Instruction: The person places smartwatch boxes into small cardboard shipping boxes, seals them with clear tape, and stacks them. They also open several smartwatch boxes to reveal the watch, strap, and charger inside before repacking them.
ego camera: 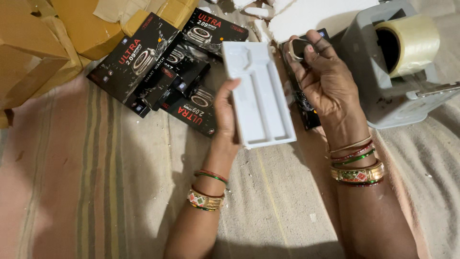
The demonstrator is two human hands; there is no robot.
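Gripping a white moulded tray (258, 96) by its lower left edge, the left hand (225, 120) holds it tilted above the striped cloth (96, 182). The right hand (326, 81) pinches what looks like a smartwatch body (298, 48) between thumb and fingertips, just right of the tray's top. Black product boxes (158, 62) lie scattered behind; a grey tape dispenser (383, 72) sits right.
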